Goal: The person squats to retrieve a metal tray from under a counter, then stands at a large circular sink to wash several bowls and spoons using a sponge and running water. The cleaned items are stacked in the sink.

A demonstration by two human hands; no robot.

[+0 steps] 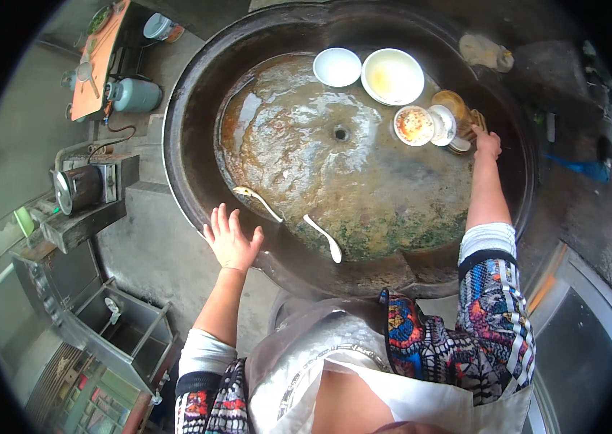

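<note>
Right hand, fingers partly bent, is at a tan thing beside the small bowls, in the basin; whether it grips, I cannot tell. Left hand is spread, empty, near the rim. The bowls crowd together on a wet-looking bottom, so one careless push may make them slide and chip.

The wide, dark, rounded basin is seen with smooth, shiny walls and a wet, rough bottom. A smooth shine is shown by the big, round, white bowl.
</note>
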